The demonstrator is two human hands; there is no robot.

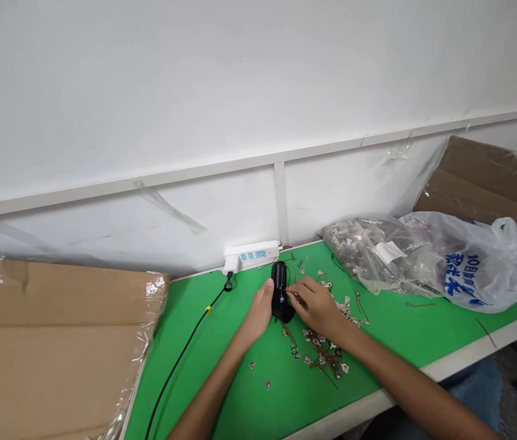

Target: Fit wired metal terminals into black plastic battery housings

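A black plastic housing point(279, 284), long and rounded at its near end, is held up a little over the green tabletop. My left hand point(261, 305) grips its left side, thumb along the edge. On the other side, my right hand point(312, 302) has thumb and forefinger pinched at the housing's right edge, close to a thin wire; what sits between those fingertips is too small to make out. Below and right of the hands lies a scattered heap of small metal contact pieces point(327, 354), several with thin brown wires attached.
A white power strip point(258, 252) with a plugged-in adapter and black cable point(185, 348) lies along the wall. Clear bags of metal parts point(368, 253) and a white plastic bag point(483, 263) stand at the right. Cardboard point(57, 348) flanks the green table point(203, 373) on the left.
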